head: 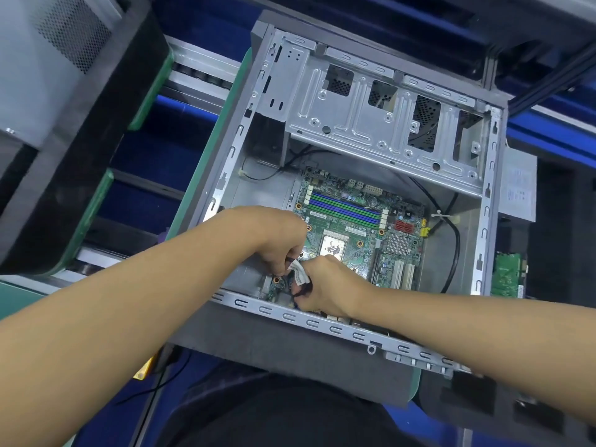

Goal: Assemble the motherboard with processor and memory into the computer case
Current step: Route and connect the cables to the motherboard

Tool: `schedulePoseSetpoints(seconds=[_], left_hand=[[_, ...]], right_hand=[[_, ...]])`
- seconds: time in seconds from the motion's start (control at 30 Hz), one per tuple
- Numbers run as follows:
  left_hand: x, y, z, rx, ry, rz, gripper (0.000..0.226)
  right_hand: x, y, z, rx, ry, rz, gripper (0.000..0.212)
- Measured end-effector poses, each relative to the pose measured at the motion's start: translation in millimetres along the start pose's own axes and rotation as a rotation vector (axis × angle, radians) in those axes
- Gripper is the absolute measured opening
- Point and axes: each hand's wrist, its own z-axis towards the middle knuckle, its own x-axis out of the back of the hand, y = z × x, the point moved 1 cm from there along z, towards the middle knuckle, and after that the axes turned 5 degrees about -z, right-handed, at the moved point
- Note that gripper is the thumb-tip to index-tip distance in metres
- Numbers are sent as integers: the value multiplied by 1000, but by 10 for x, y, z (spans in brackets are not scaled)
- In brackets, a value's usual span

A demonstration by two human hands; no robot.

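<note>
The motherboard (354, 221) lay flat in the computer case (487, 221) at the centre of the frame, its processor (333, 245) facing up and the blue memory slots (342, 206) just above it. Your left hand (283, 250) and right hand (325, 285) met at the board's lower-left corner. Both had fingers curled round a white-tagged cable (298, 272), probably to lift it off the board and steer its plug home. Your knuckles hid the socket, so I could not tell which.
</note>
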Motion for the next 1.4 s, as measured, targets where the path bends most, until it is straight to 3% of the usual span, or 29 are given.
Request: schedulePoseSetpoints(seconds=[0.2, 0.5, 0.83, 0.97, 1.17, 1.4], left_hand=[[6, 2, -20, 32, -8, -41, 19], [12, 5, -19, 60, -15, -66, 13], [27, 13, -10, 78, -31, -63, 14], [10, -3, -10, 70, -30, -78, 12], [11, -7, -6, 61, -20, -69, 22], [0, -5, -5, 51, -9, -93, 10]], right_hand=[[-19, 10, -13, -5, 32, 21, 3], [37, 10, 49, -46, 28, -3, 38], [35, -2, 19, -22, 20, -24, 22], [-6, 34, -16, 3, 30, -35, 6], [-56, 62, -37, 61, 58, -115, 16], [-87, 74, -33, 3, 50, -228, 29]])
